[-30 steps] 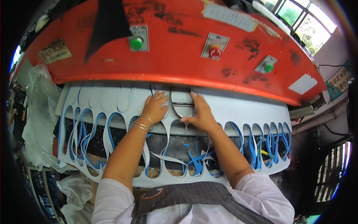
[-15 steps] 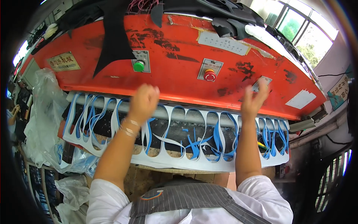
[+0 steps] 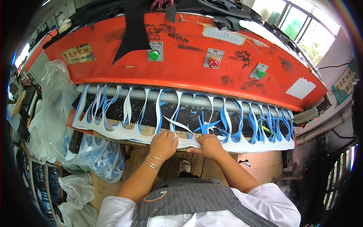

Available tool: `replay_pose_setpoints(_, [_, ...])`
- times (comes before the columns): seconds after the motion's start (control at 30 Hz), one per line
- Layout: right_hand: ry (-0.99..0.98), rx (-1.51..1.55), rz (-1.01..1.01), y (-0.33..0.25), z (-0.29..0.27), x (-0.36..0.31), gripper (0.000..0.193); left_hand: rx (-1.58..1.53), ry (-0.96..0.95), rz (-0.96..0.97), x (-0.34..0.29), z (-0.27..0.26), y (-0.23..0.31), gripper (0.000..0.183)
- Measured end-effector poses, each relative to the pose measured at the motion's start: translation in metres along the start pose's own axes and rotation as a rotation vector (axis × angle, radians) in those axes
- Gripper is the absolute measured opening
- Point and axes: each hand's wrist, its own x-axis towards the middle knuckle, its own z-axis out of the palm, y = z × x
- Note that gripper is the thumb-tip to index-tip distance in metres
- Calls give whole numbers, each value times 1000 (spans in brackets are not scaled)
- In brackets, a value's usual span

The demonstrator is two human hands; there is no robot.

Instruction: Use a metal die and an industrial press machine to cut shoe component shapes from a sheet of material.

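Observation:
A layered white and blue sheet (image 3: 242, 146), with a row of rounded openings cut through it, lies across the machine's bed and droops over its front edge. My left hand (image 3: 163, 145) pinches the near border of the sheet, left of the middle. A short way to the right, my right hand (image 3: 210, 146) grips the same border, thumb toward the left hand. Between the openings, thin strips (image 3: 226, 120) stand twisted and show their blue side. Loose blue scraps (image 3: 204, 125) lie on the dark bed (image 3: 147, 113) behind my hands.
The red machine front (image 3: 189, 77) rises beyond the bed, with two green buttons (image 3: 154, 55) and a red stop knob (image 3: 213, 62). Black material (image 3: 132, 34) hangs over it. Clear plastic bags (image 3: 56, 87) stand at the left; another bag (image 3: 102, 159) holds blue-white pieces.
Both hands have come down and inward from the machine front to the sheet's near border and closed on it. The view has shifted, uncovering the right green button and more floor.

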Motion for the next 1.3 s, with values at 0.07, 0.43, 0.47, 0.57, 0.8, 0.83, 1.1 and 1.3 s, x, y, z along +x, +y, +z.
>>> replay_pose_setpoints(0.07, [-1, 2, 16, -4, 2, -1, 67, 0, 10, 0, -5, 4, -1, 19])
replay_pose_setpoints(0.43, [-641, 312, 34, 22, -1, 10, 64, -55, -871, -179, 25, -9, -30, 47])
replay_pose_setpoints(0.47, [-512, 563, 57, 33, -9, 26, 56, 12, -899, -136, 53, -18, -30, 40])
replay_pose_setpoints(0.57, [37, 389, 110, 52, -21, 94, 41, -241, -331, 9, 114, 13, -41, 23])
replay_pose_setpoints(0.8, [149, 96, -125, 118, 49, 159, 20, -312, -283, 247, 170, 115, -84, 12])
replay_pose_setpoints(0.83, [159, 160, -144, 120, 49, 165, 20, -258, -279, 331, 180, 120, -91, 12])
replay_pose_setpoints(1.1, [409, 510, -221, 128, 24, 197, 18, -689, -222, 245, 218, 113, -100, 11])
replay_pose_setpoints(1.3, [345, 339, -121, 142, 66, 180, 15, -236, -141, 321, 193, 141, -94, 21])
